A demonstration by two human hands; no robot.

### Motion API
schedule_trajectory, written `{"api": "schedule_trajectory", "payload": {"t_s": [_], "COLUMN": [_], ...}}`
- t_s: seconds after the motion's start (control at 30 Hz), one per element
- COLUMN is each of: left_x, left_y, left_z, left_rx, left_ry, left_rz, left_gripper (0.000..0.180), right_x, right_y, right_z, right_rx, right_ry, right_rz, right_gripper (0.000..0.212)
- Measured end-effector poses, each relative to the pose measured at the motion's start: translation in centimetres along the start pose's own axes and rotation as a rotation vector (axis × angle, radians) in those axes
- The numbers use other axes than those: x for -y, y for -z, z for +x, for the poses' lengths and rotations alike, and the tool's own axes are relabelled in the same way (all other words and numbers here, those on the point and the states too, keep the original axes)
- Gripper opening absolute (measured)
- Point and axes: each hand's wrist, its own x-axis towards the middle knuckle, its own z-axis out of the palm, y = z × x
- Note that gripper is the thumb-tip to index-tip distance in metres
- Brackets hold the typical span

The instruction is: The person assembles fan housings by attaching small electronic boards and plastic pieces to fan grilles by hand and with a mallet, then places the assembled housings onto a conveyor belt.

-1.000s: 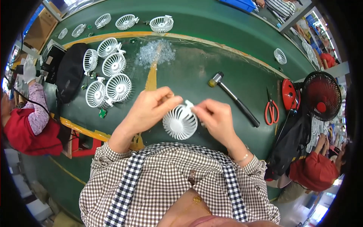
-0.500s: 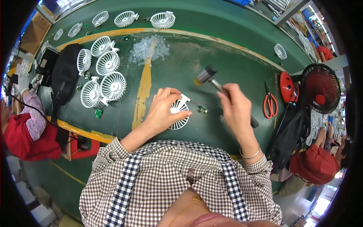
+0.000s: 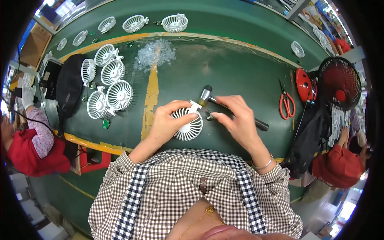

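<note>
My left hand [image 3: 168, 122] grips a round white fan grille [image 3: 188, 129] by its rim, thumb across its ribs, holding it low over the green table. The grille's small white tab [image 3: 195, 106] points away from me. My right hand [image 3: 239, 120] is closed around the handle of a hammer [image 3: 205, 96], whose head, dark at one end and yellowish at the other, is right beside the tab. The black handle end sticks out past my palm. A small circuit board [image 3: 209, 116] on a thin wire is at my right thumb tip, partly hidden.
Several white fan grilles [image 3: 119, 94] with small green boards stand left, near a black bag [image 3: 71, 82]. Clear small plastic pieces [image 3: 155, 55] are heaped beyond. Red-handled pliers [image 3: 286, 105] and a black desk fan [image 3: 339, 84] are right. More grilles [image 3: 175, 23] lie along the far green strip. Co-workers sit either side.
The hammer has come down and left, its head now beside the grille's tab. My right thumb has moved to the circuit board. The grille has shifted slightly toward me.
</note>
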Motion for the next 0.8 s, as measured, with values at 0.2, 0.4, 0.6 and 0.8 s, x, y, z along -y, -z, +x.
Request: {"api": "schedule_trajectory", "payload": {"t_s": [0.2,0.4,0.6,0.8], "left_x": [-0.8,-1.0,-1.5,-2.1], "left_y": [0.2,-0.6,-0.4,2.1], "left_z": [-0.1,0.0,1.1,7.0], "left_rx": [0.046,0.041,0.049,-0.263], "left_ry": [0.261,0.316,0.284,-0.364], "left_rz": [-0.495,-0.599,-0.633,0.923], "left_gripper": [0.016,0.013,0.011,0.024], "right_x": [0.3,0.3,1.3,-0.7], "right_y": [-2.3,-2.8,-2.4,-3.1], "right_z": [0.1,-0.1,0.6,0.2], "right_rx": [-0.057,-0.124,-0.015,0.238], "right_ry": [0.130,0.267,-0.087,-0.551], "right_rz": [0.099,0.044,0.366,0.953], "right_gripper": [0.011,0.012,0.016,0.010]}}
